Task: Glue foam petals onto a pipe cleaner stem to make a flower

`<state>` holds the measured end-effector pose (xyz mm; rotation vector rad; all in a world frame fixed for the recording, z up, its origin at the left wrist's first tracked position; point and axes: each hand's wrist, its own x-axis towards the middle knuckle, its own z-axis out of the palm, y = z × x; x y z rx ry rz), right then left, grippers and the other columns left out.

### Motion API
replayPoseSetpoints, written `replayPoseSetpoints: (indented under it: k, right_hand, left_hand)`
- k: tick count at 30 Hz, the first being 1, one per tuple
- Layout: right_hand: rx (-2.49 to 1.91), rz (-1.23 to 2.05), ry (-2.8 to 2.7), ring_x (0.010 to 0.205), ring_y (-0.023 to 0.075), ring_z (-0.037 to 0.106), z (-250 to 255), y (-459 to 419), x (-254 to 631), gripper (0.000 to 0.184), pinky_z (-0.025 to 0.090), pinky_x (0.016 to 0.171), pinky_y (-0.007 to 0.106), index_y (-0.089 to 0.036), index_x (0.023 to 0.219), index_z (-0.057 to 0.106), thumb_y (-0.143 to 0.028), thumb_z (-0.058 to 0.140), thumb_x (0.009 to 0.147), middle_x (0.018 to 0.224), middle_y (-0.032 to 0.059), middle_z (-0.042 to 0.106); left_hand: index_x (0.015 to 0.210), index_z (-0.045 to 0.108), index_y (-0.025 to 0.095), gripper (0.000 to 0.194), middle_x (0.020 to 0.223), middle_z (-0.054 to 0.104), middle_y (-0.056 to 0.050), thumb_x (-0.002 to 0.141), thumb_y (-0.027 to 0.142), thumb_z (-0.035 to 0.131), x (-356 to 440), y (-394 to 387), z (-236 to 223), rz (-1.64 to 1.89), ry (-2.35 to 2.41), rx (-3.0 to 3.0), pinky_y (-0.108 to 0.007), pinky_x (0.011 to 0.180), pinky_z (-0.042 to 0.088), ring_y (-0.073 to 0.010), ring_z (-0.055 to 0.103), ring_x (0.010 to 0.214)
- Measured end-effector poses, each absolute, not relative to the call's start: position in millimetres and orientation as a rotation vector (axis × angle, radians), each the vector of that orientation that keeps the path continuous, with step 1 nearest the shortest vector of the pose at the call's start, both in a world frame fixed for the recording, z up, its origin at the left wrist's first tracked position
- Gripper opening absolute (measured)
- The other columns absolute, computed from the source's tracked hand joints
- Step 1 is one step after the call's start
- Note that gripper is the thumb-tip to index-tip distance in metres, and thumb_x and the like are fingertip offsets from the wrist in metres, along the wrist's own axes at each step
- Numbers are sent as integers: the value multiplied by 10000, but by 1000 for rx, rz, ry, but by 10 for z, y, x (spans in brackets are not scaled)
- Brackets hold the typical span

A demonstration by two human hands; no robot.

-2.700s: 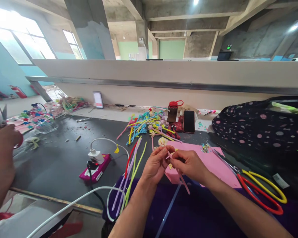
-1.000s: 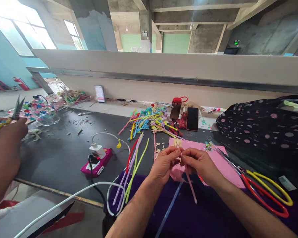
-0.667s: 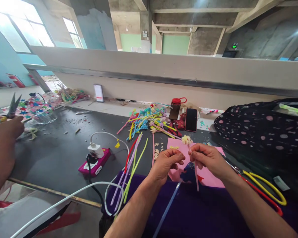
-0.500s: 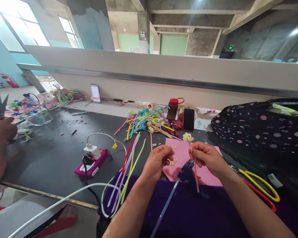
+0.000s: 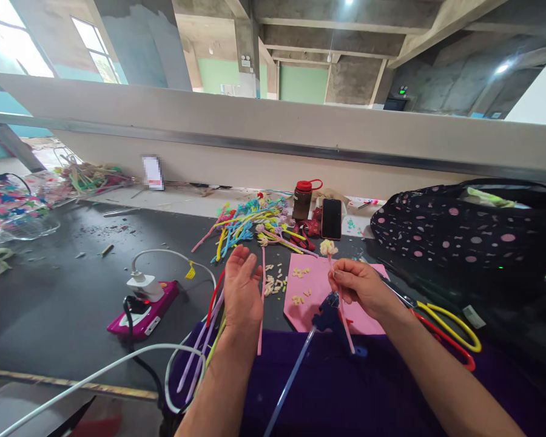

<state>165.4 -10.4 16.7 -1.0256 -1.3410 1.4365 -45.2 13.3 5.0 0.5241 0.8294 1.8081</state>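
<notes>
My right hand (image 5: 355,285) pinches the pink stem (image 5: 344,321) of a pipe-cleaner flower, held upright with its cream, fluffy head (image 5: 328,247) on top. My left hand (image 5: 242,288) is turned palm up with fingers stretched, holding nothing. It hovers near loose purple, red and yellow-green pipe cleaners (image 5: 201,352), partly covering them. Between my hands lies a pink sheet (image 5: 295,312) with small yellow pieces (image 5: 301,272) on it. Cream cut bits (image 5: 273,284) are scattered left of the sheet, beside another pink stem (image 5: 261,315). A dark blue glue gun (image 5: 326,317) with a clear glue stick rests below the flower.
Red-and-yellow-handled scissors (image 5: 446,334) lie right of my right arm, near a dotted black bag (image 5: 455,237). Behind are a pipe-cleaner pile (image 5: 248,221), a bottle (image 5: 303,203) and a phone (image 5: 331,218). At left, a magenta power strip (image 5: 148,315) trails cables.
My left hand has moved left, away from the flower, and opened palm up. My right hand still holds the flower. The other person's hand with scissors has left the view as the camera turned right.
</notes>
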Motion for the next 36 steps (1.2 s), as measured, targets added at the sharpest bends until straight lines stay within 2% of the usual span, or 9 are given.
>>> replayPoseSetpoints:
  k: [4,8,18,28,36]
  right_hand:
    - [-1035,1455,-1339,359,24,419,149,-135,1578,239,247,346,156,-154,699,522,-368,624,732,597,-35,570]
    - [-1096,1457,-1387,361,33,442,111,-192,1476,241,257,345,158,-155,686,517,-371,614,735,591,-37,578]
    - [-1096,1530,-1438,368,38,432,48,-264,1382,263,255,356,163,-161,675,506,-388,612,753,580,-40,568]
    - [-1089,1606,-1420,362,40,443,23,-256,1406,273,258,342,164,-158,681,517,-397,640,733,584,-24,572]
    - [-1133,1562,-1419,363,49,426,-12,-263,1372,286,280,346,174,-168,700,530,-425,655,708,582,-29,575]
  left_hand:
    - [768,653,178,177,708,595,27,609,227,715,-293,25,44,1514,875,724,-196,629,383,-65,508,615]
    - [697,664,144,143,630,595,15,595,220,730,-141,-80,0,1301,805,821,-200,596,364,-69,485,574]
    - [682,678,136,157,673,618,-20,609,267,726,-96,-134,-95,1138,657,815,-266,681,386,-110,527,617]
    - [644,641,135,146,621,604,-10,595,241,728,-102,-154,-66,1111,597,774,-261,648,400,-107,532,570]
    - [700,624,137,148,610,585,-1,616,223,712,-76,-169,-79,1148,582,716,-237,563,398,-95,526,525]
